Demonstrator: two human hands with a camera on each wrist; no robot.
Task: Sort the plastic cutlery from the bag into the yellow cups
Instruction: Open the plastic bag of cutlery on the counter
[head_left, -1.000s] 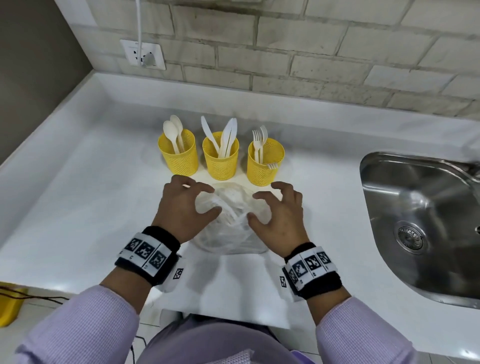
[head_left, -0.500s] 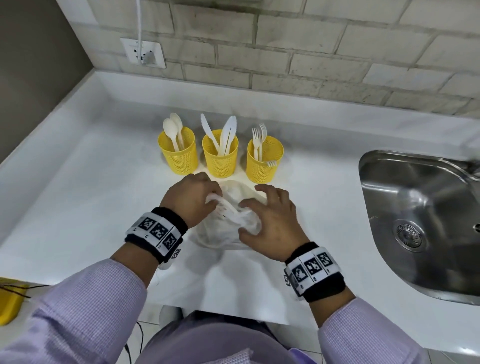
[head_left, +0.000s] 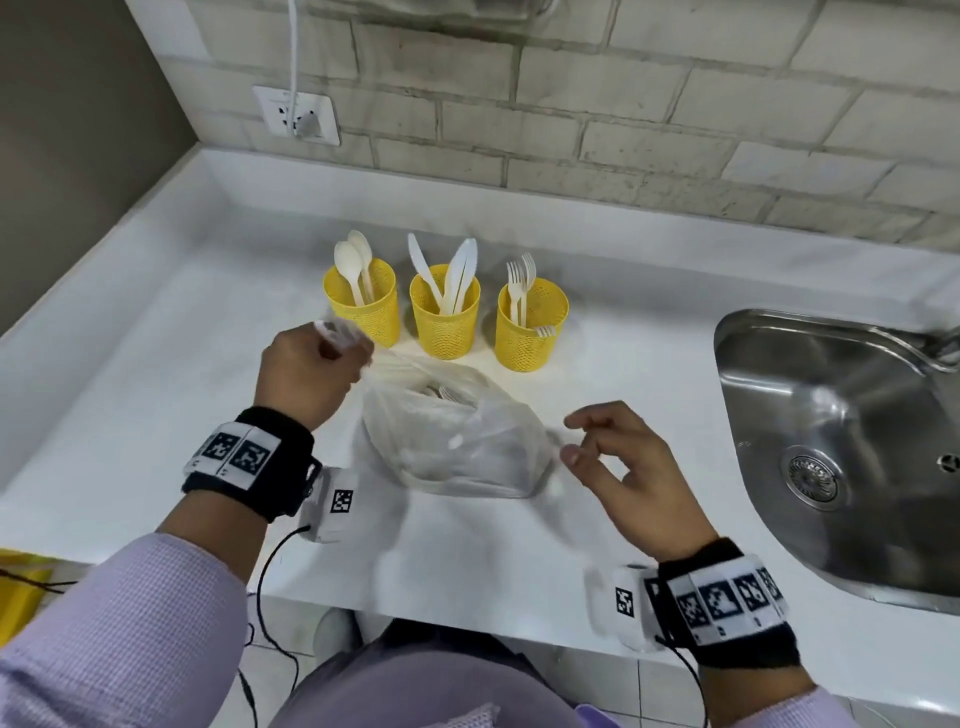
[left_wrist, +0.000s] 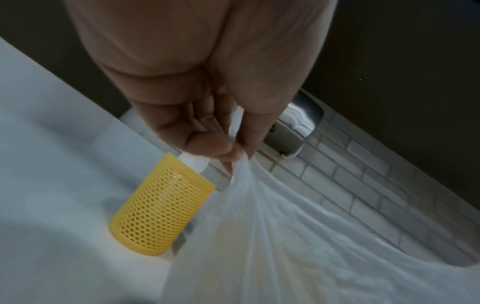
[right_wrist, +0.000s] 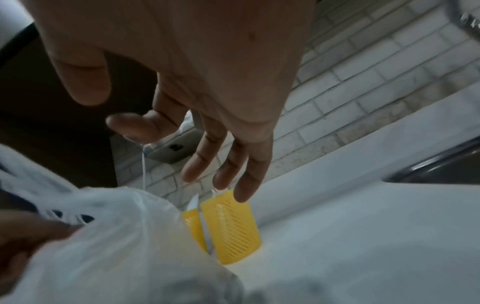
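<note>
The thin translucent plastic bag (head_left: 457, 441) lies on the white counter (head_left: 156, 395), with white forks (head_left: 441, 392) showing at its mouth. My left hand (head_left: 311, 364) is raised at the bag's left end and pinches one bag handle (left_wrist: 237, 164) between thumb and fingers. My right hand (head_left: 582, 439) hovers at the bag's right end with fingers loosely spread; the right wrist view shows nothing in it. Behind the bag stand three yellow mesh cups: spoons (head_left: 363, 306), knives (head_left: 444, 317), forks (head_left: 530, 327). The bag (right_wrist: 116, 236) fills the lower left of the right wrist view.
A steel sink (head_left: 831, 441) is set into the counter on the right. A brick wall with a socket (head_left: 296, 111) and a cord rises behind the cups. The counter's front edge runs just below my wrists. A yellow object (head_left: 21, 587) sits at the lower left.
Both hands were bunched on top of the bag. My left hand has pulled a handle up and left; my right hand has moved off to the right and its fingers have spread.
</note>
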